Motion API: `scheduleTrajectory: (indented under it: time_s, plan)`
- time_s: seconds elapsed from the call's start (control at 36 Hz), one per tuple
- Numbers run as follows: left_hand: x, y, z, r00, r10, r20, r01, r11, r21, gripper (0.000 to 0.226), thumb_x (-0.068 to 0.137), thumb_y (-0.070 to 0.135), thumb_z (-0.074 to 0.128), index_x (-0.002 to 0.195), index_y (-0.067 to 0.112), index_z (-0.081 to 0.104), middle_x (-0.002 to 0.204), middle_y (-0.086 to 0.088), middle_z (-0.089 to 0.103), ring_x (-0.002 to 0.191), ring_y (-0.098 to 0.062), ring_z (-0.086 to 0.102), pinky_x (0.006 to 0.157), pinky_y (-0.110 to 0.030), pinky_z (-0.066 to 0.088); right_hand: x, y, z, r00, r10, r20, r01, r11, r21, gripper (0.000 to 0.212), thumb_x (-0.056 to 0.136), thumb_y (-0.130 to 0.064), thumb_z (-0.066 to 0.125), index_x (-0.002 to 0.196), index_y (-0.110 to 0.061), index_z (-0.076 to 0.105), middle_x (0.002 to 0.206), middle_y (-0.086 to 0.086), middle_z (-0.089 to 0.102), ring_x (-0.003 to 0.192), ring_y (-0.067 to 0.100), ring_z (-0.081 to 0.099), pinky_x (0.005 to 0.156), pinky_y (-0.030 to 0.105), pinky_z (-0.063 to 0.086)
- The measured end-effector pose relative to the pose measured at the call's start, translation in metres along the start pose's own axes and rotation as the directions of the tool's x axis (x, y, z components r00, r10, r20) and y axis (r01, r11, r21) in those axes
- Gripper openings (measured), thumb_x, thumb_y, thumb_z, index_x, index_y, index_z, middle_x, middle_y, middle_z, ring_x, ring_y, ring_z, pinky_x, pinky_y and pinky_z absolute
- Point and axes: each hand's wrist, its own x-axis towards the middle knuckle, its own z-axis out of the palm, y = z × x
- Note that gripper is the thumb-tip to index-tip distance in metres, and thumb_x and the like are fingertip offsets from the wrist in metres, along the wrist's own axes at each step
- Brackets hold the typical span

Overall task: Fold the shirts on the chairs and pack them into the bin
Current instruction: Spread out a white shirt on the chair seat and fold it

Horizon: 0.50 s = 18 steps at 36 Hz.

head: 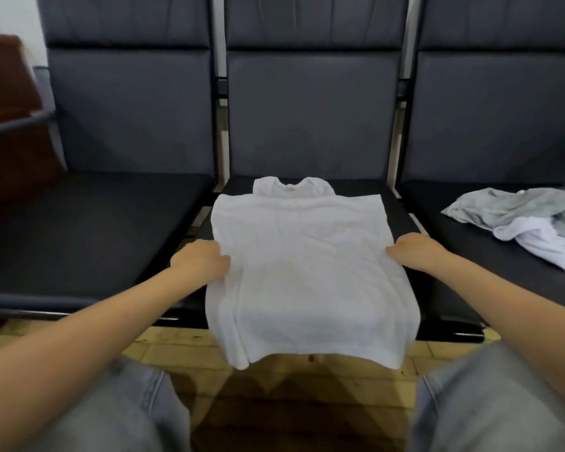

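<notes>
A: Noting risks first. White shirt (304,262) lies on the middle seat (402,216), collar toward the backrest, sleeves apparently tucked in, hem half draped over the front edge toward the floor (274,396). My guess: if the grip on the sides loosens while the lower half hangs, its weight could drag the whole piece off the seat.

B: Anything else?

A: Uneven pull. One side raised ahead of the other would likely skew the fold and spill the tucked sleeves. Fabric looks thin and limp, so creases could set easily.

B: Hands?

A: Left hand (201,261) sits on the shirt's left edge at mid-length, fingers curled onto the cloth, seemingly pinching that edge. Right hand (415,251) mirrors it on the right edge, fingers bent; whether it pinches or only presses, I cannot tell. Shirt lies between them, touching both.

B: Other shirts?

A: Crumpled pile (529,220), grey and white, on the right seat (463,236), well apart from both hands, unfolded. Left seat (88,223) holds nothing I can see. Bin not in view.
</notes>
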Motion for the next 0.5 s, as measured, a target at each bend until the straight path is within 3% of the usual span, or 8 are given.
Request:
scheduleTrajectory:
  time_s: [0.08, 0.14, 0.19, 0.22, 0.28, 0.33, 0.42, 0.5]
  plan:
    - [-0.008, -0.001, -0.006, 0.997, -0.049, -0.064, 0.031, 0.967, -0.251, 0.031, 0.099, 0.017, 0.038, 0.071, 0.009, 0.049, 0.077, -0.005, 0.055, 0.073, -0.021, 0.051, 0.058, -0.031, 0.035, -0.015, -0.003, -0.003, 0.998, 0.043, -0.036, -0.026, 0.917, 0.397, 0.028, 0.100, -0.020, 0.045, 0.073, -0.011, 0.050, 0.086, 0.011, 0.055, 0.075, 0.024, 0.053, 0.073, 0.035, 0.048]
    - [-0.006, -0.002, -0.013, 0.988, -0.138, -0.067, 0.090, 0.876, -0.474, 0.026, 0.101, 0.012, 0.038, 0.099, 0.002, 0.062, 0.105, -0.010, 0.064, 0.095, -0.029, 0.059, 0.067, -0.031, 0.045, -0.026, -0.003, -0.007, 0.990, 0.133, 0.047, -0.120, 0.613, 0.781, 0.012, 0.100, -0.014, 0.049, 0.092, -0.008, 0.056, 0.085, 0.009, 0.057, 0.072, 0.021, 0.056, 0.069, 0.035, 0.051]
    - [-0.009, -0.002, -0.020, 0.970, -0.236, 0.057, 0.162, 0.456, -0.875, 0.026, 0.101, 0.009, 0.039, 0.118, 0.002, 0.058, 0.116, -0.011, 0.060, 0.099, -0.029, 0.059, 0.074, -0.030, 0.049, -0.033, 0.004, -0.013, 0.978, 0.175, 0.110, -0.173, 0.397, 0.902, 0.015, 0.099, -0.008, 0.049, 0.111, -0.004, 0.056, 0.086, 0.007, 0.058, 0.077, 0.022, 0.057, 0.069, 0.034, 0.049]
    - [-0.015, -0.002, -0.023, 0.963, -0.241, 0.121, 0.182, 0.251, -0.951, 0.025, 0.101, 0.005, 0.039, 0.117, 0.004, 0.057, 0.112, -0.010, 0.059, 0.096, -0.027, 0.058, 0.078, -0.032, 0.048, -0.033, 0.009, -0.014, 0.979, 0.173, 0.107, -0.174, 0.434, 0.884, 0.024, 0.100, -0.009, 0.048, 0.120, 0.001, 0.056, 0.088, 0.008, 0.057, 0.079, 0.023, 0.056, 0.070, 0.034, 0.047]
    - [-0.019, -0.011, -0.026, 0.953, -0.259, 0.156, 0.199, 0.145, -0.969, 0.023, 0.099, -0.001, 0.035, 0.103, -0.001, 0.058, 0.094, -0.008, 0.058, 0.083, -0.023, 0.056, 0.075, -0.029, 0.048, -0.038, 0.019, -0.017, 0.980, 0.186, 0.073, -0.166, 0.559, 0.812, 0.033, 0.101, -0.012, 0.047, 0.128, 0.005, 0.053, 0.095, 0.010, 0.056, 0.084, 0.024, 0.054, 0.071, 0.032, 0.044]
    - [-0.021, -0.017, -0.030, 0.951, -0.290, 0.108, 0.205, 0.328, -0.922, 0.023, 0.100, 0.000, 0.037, 0.096, -0.006, 0.058, 0.084, -0.008, 0.053, 0.072, -0.022, 0.051, 0.064, -0.024, 0.046, -0.042, 0.028, -0.020, 0.976, 0.205, 0.069, -0.175, 0.562, 0.808, 0.026, 0.099, -0.013, 0.052, 0.121, 0.000, 0.056, 0.091, 0.010, 0.056, 0.078, 0.023, 0.054, 0.064, 0.031, 0.044]
    - [-0.028, -0.030, -0.032, 0.973, -0.227, -0.042, 0.164, 0.808, -0.567, 0.038, 0.102, 0.030, 0.043, 0.094, -0.002, 0.063, 0.080, -0.010, 0.054, 0.084, -0.032, 0.055, 0.069, -0.031, 0.038, -0.046, 0.039, -0.026, 0.977, 0.212, -0.022, -0.149, 0.754, 0.640, 0.017, 0.097, -0.020, 0.056, 0.106, -0.006, 0.056, 0.079, 0.010, 0.054, 0.064, 0.024, 0.050, 0.046, 0.026, 0.039]
    - [-0.031, -0.036, -0.027, 0.996, -0.087, 0.036, 0.093, 0.951, -0.294, 0.051, 0.088, 0.053, 0.059, 0.073, 0.005, 0.062, 0.076, -0.005, 0.060, 0.080, -0.026, 0.058, 0.070, -0.033, 0.042, -0.051, 0.046, -0.030, 0.980, 0.111, -0.163, -0.047, 0.934, 0.354, 0.027, 0.095, -0.022, 0.054, 0.077, -0.002, 0.058, 0.074, 0.013, 0.054, 0.065, 0.025, 0.049, 0.057, 0.031, 0.035]
